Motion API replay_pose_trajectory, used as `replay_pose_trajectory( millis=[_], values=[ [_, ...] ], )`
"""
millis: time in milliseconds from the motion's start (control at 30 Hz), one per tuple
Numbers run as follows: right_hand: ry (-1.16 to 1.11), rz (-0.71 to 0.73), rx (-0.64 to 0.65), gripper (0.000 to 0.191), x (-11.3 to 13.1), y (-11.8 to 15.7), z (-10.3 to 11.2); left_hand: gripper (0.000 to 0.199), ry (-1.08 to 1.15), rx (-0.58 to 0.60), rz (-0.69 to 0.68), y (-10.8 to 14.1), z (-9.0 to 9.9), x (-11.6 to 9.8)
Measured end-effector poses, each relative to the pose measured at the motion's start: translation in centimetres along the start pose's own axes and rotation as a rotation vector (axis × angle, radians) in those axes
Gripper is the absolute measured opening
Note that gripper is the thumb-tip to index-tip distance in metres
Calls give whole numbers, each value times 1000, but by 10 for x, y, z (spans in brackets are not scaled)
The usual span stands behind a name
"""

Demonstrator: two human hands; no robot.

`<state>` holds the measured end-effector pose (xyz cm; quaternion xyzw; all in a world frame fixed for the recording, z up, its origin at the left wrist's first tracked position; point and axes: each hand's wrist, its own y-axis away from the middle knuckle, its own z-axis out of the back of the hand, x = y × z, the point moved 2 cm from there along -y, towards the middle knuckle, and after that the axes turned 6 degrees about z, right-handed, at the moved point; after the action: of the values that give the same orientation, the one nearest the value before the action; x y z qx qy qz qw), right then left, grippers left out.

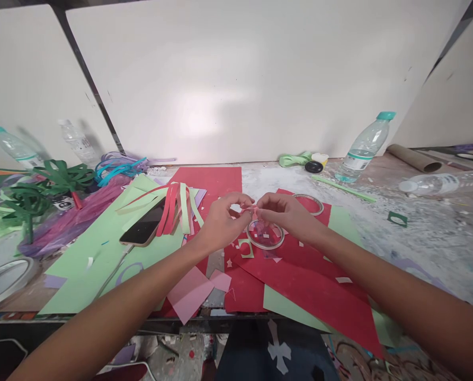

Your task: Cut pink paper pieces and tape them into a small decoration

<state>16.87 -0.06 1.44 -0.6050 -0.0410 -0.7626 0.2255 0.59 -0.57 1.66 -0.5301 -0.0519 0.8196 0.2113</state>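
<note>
My left hand (225,219) and my right hand (286,212) meet above the red paper sheets (300,275), fingertips almost touching. Between them is a small pink paper piece (255,210), pinched by the fingers of both hands. A roll of clear tape (280,242) lies just under the hands, and a second tape roll (319,203) is behind my right hand. Beside the nearer roll sits a green paper square (246,248) with a round red area in its middle. Small paper scraps are scattered around.
At the left, a phone (143,227) and red strips (168,211) lie on green paper (85,264). Pink squares (190,291) lie near the front edge. Bottles stand at the back left; another bottle (359,153) stands right, near a cardboard tube (415,159). A white board (160,79) rises behind.
</note>
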Motion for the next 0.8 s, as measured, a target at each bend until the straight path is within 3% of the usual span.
replay_pose_trajectory(
  millis=[267,567,800],
  values=[
    [-43,2,-14,17,1,1,-2,8,12,14,-22,0,0,1],
    [-12,-15,-19,16,2,2,0,14,45,190,21,-3,6,4],
    [39,35,6,23,1,2,0,24,107,142,60,-5,3,6]
  ],
)
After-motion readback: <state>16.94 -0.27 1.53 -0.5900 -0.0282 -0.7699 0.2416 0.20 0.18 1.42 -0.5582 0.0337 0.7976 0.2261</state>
